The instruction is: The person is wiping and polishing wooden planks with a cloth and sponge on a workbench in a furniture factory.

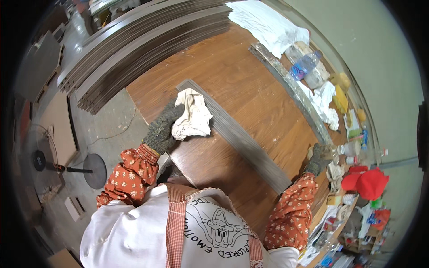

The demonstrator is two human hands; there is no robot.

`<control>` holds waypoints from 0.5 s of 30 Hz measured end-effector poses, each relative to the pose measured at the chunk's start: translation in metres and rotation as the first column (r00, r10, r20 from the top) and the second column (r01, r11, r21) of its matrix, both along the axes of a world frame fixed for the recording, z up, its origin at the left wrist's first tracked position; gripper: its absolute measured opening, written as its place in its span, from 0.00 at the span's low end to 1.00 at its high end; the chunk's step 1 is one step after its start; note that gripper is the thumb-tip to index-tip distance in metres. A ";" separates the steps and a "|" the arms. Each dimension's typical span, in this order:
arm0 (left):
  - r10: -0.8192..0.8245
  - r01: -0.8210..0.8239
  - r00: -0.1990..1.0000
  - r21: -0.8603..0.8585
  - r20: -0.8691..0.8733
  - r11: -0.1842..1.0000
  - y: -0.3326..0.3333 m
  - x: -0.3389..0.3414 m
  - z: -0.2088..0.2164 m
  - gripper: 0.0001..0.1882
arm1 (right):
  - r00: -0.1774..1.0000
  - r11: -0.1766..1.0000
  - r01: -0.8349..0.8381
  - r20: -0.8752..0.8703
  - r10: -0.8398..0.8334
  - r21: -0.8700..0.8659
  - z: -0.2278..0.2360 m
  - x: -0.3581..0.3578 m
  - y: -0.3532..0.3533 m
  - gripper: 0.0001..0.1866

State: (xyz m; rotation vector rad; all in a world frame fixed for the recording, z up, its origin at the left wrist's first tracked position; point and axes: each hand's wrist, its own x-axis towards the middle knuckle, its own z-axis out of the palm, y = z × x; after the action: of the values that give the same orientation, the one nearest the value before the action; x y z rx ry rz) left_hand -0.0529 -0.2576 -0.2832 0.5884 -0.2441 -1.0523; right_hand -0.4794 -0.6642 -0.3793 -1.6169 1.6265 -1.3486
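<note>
My left hand [163, 125], in a dark knitted glove, is closed on a crumpled off-white cloth [193, 114]. The cloth lies against the far end of a grey wood-grain plank [241, 138], which runs diagonally across the brown wood-grain tabletop [232, 58]. Over at the table's right side, my gloved right hand [317, 160] is closed at a small translucent brownish container [330, 153]. Its fingers are partly hidden, but they appear to grip that container. The plank's near end reaches close to my right forearm.
Long stacked planks [156, 40] cover the far left. A worn metal-like bar [290, 85] runs along the right; beyond it are white cloths [268, 24], a plastic bottle [305, 65], several small bottles and a red cap [366, 182]. A round-based stand [94, 171] is on the floor.
</note>
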 end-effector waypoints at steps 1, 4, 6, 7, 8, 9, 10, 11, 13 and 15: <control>-0.003 0.003 1.000 -0.018 -0.009 1.000 -0.007 -0.003 0.000 0.22 | 0.938 0.970 -0.241 0.251 0.239 -0.025 -0.013 -0.027 -0.017 0.52; -0.025 0.017 0.970 0.034 0.240 0.999 0.004 -0.003 -0.004 0.30 | 0.967 0.970 -0.170 0.158 0.198 -0.174 -0.009 0.018 0.007 0.42; 0.060 -0.097 0.952 0.110 0.302 0.989 0.000 -0.008 -0.013 0.31 | 0.979 0.966 -0.165 0.089 0.186 -0.201 -0.004 0.022 0.011 0.38; 0.119 -0.198 0.923 0.186 0.366 0.962 -0.005 -0.010 -0.021 0.31 | 0.988 0.964 -0.145 0.022 0.153 -0.221 -0.004 0.021 0.016 0.34; 0.146 -0.248 0.918 0.247 0.368 0.937 -0.001 -0.009 -0.030 0.34 | 0.949 0.974 -0.202 -0.265 0.168 -0.106 0.022 0.049 0.037 0.32; 0.150 -0.253 0.918 0.254 0.366 0.934 0.001 -0.011 -0.033 0.34 | 0.948 0.973 -0.209 -0.267 0.176 -0.099 0.059 0.087 0.080 0.32; 0.124 -0.234 0.922 0.273 0.367 0.933 -0.002 -0.013 -0.033 0.34 | 0.926 0.952 -0.304 -0.225 0.304 0.035 0.099 0.116 0.127 0.32; 0.099 -0.217 0.924 0.292 0.371 0.931 -0.005 -0.016 -0.032 0.34 | 0.893 0.903 -0.397 -0.159 0.421 0.163 0.141 0.139 0.160 0.33; 0.018 -0.139 0.926 0.296 0.377 0.945 -0.009 -0.023 -0.008 0.34 | 0.736 0.755 -0.643 -0.376 0.562 -0.130 0.148 0.150 0.175 0.30; -0.067 0.026 0.974 0.190 0.215 0.982 -0.010 -0.029 0.002 0.32 | 0.510 0.628 -0.768 -0.711 0.484 -0.123 0.153 0.159 0.186 0.37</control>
State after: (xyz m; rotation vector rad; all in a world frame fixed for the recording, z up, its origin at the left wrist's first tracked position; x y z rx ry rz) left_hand -0.0823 -0.2678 -0.2813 0.8740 -0.3578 -1.0624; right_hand -0.3205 -0.4779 -0.2264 -2.8130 0.7577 -0.7922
